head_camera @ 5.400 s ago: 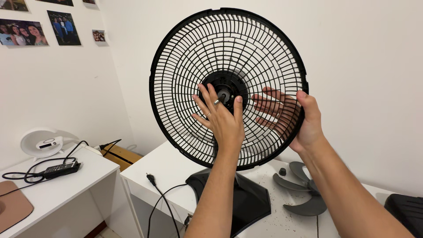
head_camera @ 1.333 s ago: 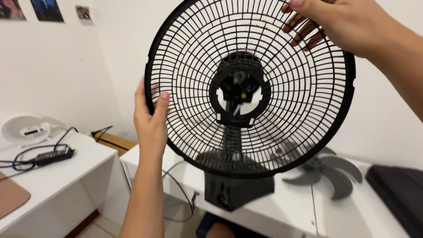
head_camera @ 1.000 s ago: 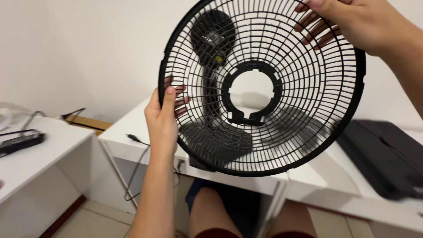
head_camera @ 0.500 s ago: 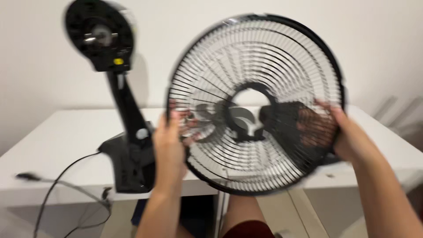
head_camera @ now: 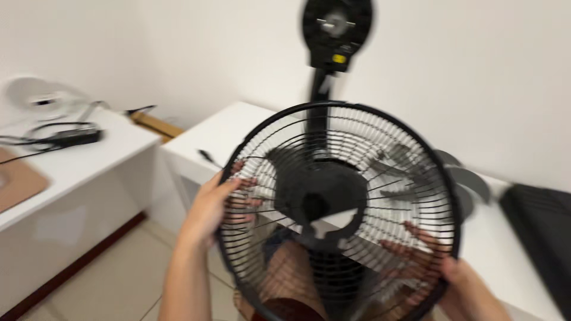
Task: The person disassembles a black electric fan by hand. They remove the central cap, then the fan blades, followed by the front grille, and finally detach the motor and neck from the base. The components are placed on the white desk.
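Note:
I hold a round black wire fan grille [head_camera: 380, 148] in front of me, tilted toward me, with a round hole at its centre. My left hand [head_camera: 211, 205] grips its left rim, fingers curled through the wires. My right hand [head_camera: 452, 279] grips the lower right rim, fingers showing behind the wires. Behind the grille stands the black fan body: a bare motor head [head_camera: 336, 24] on a stalk [head_camera: 317, 104], its base hidden by the grille. The picture is blurred by motion.
A white table [head_camera: 229, 128] carries the fan. Grey fan blades [head_camera: 470, 181] lie on it at the right, next to a black flat object [head_camera: 544, 223]. A lower white desk [head_camera: 71, 160] at left holds cables and a black adapter [head_camera: 74, 138].
The grille has come off the fan's motor head and been lowered toward me. Both hands shifted along its rim; my right hand moved from the top edge to the lower right.

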